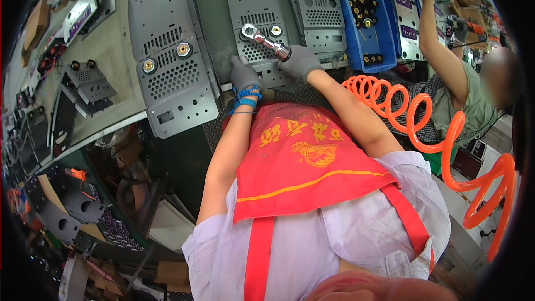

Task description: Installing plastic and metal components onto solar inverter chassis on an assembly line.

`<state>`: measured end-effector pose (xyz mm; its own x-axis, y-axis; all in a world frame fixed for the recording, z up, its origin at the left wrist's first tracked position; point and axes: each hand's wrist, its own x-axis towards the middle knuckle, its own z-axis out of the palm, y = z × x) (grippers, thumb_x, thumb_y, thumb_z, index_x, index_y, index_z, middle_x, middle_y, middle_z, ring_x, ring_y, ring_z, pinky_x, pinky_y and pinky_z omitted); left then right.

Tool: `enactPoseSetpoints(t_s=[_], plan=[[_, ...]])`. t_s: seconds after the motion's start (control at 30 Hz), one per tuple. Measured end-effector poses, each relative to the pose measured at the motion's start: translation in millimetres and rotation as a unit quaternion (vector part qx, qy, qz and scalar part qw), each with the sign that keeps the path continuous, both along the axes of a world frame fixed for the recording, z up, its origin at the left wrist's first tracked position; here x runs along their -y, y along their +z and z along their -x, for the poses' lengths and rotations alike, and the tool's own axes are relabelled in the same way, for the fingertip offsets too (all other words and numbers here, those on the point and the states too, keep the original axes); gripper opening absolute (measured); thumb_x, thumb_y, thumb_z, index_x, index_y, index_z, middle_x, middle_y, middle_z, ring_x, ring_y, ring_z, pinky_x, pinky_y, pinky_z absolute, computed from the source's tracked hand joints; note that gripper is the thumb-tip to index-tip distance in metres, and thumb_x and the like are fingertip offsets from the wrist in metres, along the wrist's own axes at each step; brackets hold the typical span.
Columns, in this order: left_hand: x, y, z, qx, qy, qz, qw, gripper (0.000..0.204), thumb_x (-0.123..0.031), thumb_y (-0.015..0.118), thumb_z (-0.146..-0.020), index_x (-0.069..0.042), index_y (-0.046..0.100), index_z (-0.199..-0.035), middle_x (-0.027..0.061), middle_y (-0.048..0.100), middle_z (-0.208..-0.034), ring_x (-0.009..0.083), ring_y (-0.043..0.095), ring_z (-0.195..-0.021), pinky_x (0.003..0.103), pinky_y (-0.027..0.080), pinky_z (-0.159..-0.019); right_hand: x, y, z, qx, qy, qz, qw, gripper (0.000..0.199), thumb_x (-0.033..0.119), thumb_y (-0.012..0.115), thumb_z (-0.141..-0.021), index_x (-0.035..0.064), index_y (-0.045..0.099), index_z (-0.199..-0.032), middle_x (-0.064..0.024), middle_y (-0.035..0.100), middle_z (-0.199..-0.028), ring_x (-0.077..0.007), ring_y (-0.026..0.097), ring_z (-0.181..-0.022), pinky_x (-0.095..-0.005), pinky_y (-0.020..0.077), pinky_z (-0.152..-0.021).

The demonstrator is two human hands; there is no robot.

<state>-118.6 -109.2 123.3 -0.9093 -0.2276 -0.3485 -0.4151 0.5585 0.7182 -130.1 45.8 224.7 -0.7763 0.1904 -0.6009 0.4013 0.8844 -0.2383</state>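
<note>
My right hand (301,62), in a grey glove, is closed around the handle of a chrome ratchet wrench (268,43). The wrench's ring head is over the left brass-and-steel fitting of the middle grey metal panel (255,8). Beside it, a second hex fitting with a brass centre (275,31) sits on the same panel. My left hand (245,75), also gloved and with a blue coiled cord at the wrist, grips that panel's near left edge; its fingers are partly hidden. The perforated panel to the left (178,81) carries two similar fittings (183,50).
Another perforated panel (320,14) lies right of the middle one. Beyond it stands a blue bin (356,61) with black-and-brass parts. An orange coiled air hose (423,114) hangs at the right, near a co-worker's arm (440,50). Small brackets (89,81) lie on the left bench.
</note>
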Motion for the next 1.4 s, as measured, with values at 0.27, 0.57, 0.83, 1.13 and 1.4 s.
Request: enactPoseSetpoints(t_s=[0.27,0.57,0.83,1.13,1.4], plan=[[-2.9,-3.3,0.8,-0.034,0.020,0.021,0.999,0.030,-0.031,0.040,-0.099,-0.002,0.048,-0.094,0.0288,0.061,-0.081,0.0504,0.057,-0.082,0.058,0.043,-0.069,-10.7,-5.1,10.5,0.014,0.034,-0.002,0.999,0.042,0.041,0.063,-0.075,0.0032,0.070,-0.093,-0.0229,0.068,-0.093,-0.0377,0.065,-0.091,-0.0430,0.0521,-0.081],[-6.3,-4.8,2.1,-0.046,0.036,0.027,0.998,0.023,-0.026,0.045,-0.097,-0.003,0.048,-0.097,0.0299,0.061,-0.082,0.0500,0.059,-0.082,0.056,0.046,-0.067,-17.9,-7.3,20.7,0.007,0.095,-0.041,0.995,0.038,0.037,0.063,-0.073,0.0041,0.068,-0.092,-0.0203,0.068,-0.089,-0.0383,0.065,-0.086,-0.0431,0.0511,-0.077],[5.4,10.5,6.5,0.002,-0.026,0.001,1.000,0.034,-0.033,0.045,-0.097,0.000,0.049,-0.106,0.0304,0.062,-0.096,0.0496,0.059,-0.093,0.055,0.047,-0.078,-30.1,22.2,-63.3,-0.101,0.002,0.099,0.990,0.037,0.033,0.063,-0.073,0.0032,0.065,-0.094,-0.0179,0.066,-0.083,-0.0312,0.065,-0.079,-0.0376,0.0506,-0.074],[75.5,54.3,-138.3,-0.202,-0.352,-0.051,0.913,0.020,-0.015,0.051,-0.096,0.001,0.062,-0.094,0.0179,0.063,-0.082,0.0321,0.062,-0.074,0.034,0.050,-0.068,-22.7,-22.2,-344.3,-0.068,-0.562,0.417,0.712,0.029,0.010,0.065,-0.070,0.0008,0.056,-0.097,-0.0102,0.065,-0.084,-0.0168,0.065,-0.073,-0.0305,0.0538,-0.065],[20.7,-222.2,-190.1,0.096,-0.596,0.181,0.777,0.033,-0.027,0.060,-0.089,-0.007,0.057,-0.114,0.0205,0.065,-0.090,0.0389,0.064,-0.082,0.047,0.051,-0.071,47.0,-178.3,-508.9,-0.033,-0.742,0.430,0.513,0.022,0.005,0.066,-0.071,0.0002,0.058,-0.091,-0.0098,0.064,-0.073,-0.0165,0.062,-0.061,-0.0291,0.0510,-0.057]])
